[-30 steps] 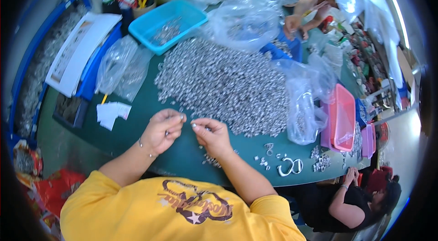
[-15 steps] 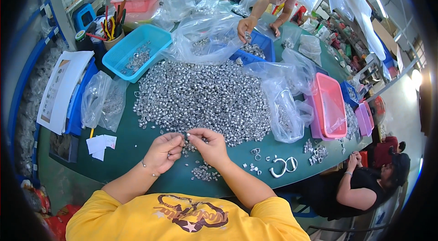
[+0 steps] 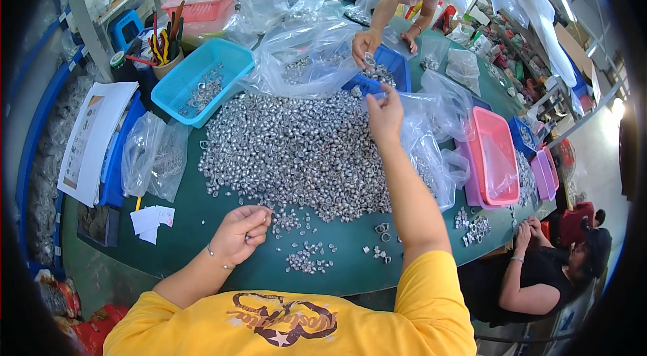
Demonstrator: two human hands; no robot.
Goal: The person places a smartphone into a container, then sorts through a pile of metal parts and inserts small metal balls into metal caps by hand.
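A broad heap of small shiny silver-coloured metal pieces, like rings (image 3: 296, 154), covers the middle of the green table. My left hand (image 3: 244, 229) is closed in front of the heap's near left edge; whatever its fingers pinch is too small to make out. My right hand (image 3: 386, 116) is stretched out over the heap's far right side, thumb and forefinger apart, with nothing visible between them. Just beyond it is a blue tray (image 3: 402, 71) of metal pieces. Above that tray, a co-worker's hand (image 3: 367, 44) holds a silver ring-like piece (image 3: 368, 59).
A turquoise basket (image 3: 165, 93) with some pieces stands at the heap's left. Clear plastic bags (image 3: 303, 46) lie behind it. Red and pink trays (image 3: 515, 181) stand at the right. A small pile (image 3: 309, 258) lies near me. A seated person (image 3: 539, 275) is at the right.
My right hand has left my left hand and moved forward and right, toward the blue tray. My left hand stays near its place. The co-worker's hand has shifted slightly.
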